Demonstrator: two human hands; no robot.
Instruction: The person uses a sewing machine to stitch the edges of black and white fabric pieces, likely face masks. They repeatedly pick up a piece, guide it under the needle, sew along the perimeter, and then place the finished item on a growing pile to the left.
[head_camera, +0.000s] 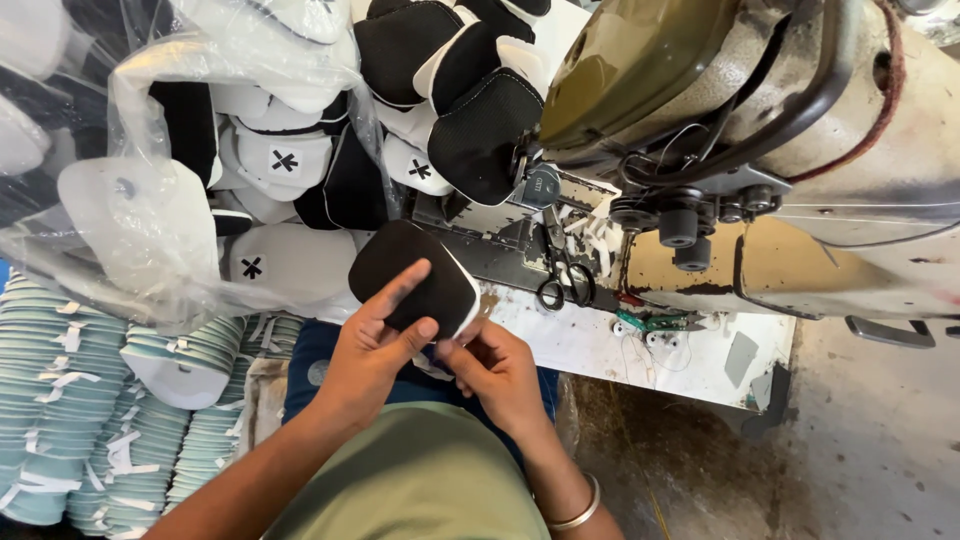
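Note:
My left hand (375, 340) holds a black padded piece with a white edge (412, 275), index finger laid across its face and thumb under its lower edge. My right hand (497, 370) pinches the piece's lower right corner from below. Both hands are in front of my chest, just short of the white sewing table (640, 350). A silver bangle (575, 515) sits on my right wrist.
An industrial sewing machine (780, 150) fills the upper right. Black scissors (565, 280) lie on the table near it. A clear plastic bag (150, 200) of black and white pieces sits upper left. Stacks of pale green-edged pieces (70, 400) stand at the left.

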